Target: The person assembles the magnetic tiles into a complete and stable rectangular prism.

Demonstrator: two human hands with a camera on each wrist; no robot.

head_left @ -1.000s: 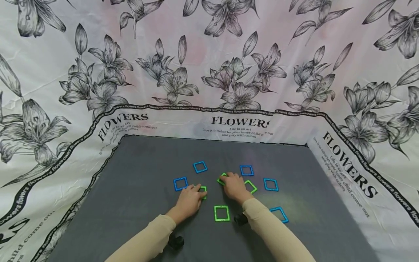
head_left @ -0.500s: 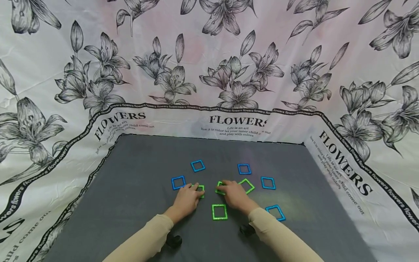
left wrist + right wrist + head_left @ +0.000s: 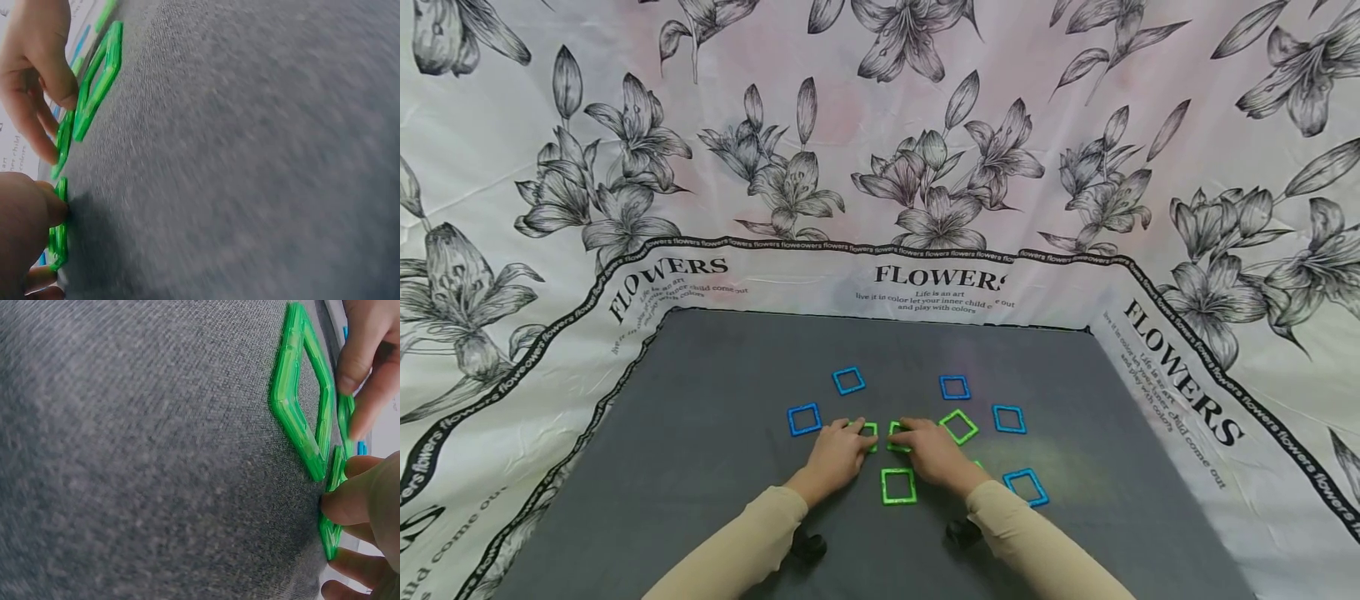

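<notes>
My left hand point(image 3: 835, 454) grips a hollow green square tile point(image 3: 62, 228) by its edges, thumb on the near side, at the middle of the table. Opposite it, my right hand point(image 3: 936, 454) holds a second green square tile point(image 3: 331, 531) between thumb and fingers. A small gap separates these two tiles in the head view, and the hands partly cover both. Just in front of them lies a third green square tile point(image 3: 898, 502), untouched. Beyond the right hand, another green tile point(image 3: 969, 437) lies turned like a diamond.
Blue square tiles lie around the hands: one far left point(image 3: 853, 392), one at left point(image 3: 807, 432), others at right. A sliver of green point(image 3: 978, 464) shows beside the right forearm. Flower-printed cloth point(image 3: 940, 292) borders the grey tabletop point(image 3: 715, 375).
My right hand has drawn its green tile leftward and nearer to me, straightening it and narrowing the gap to the left hand's tile. The left hand stays nearly in place.
</notes>
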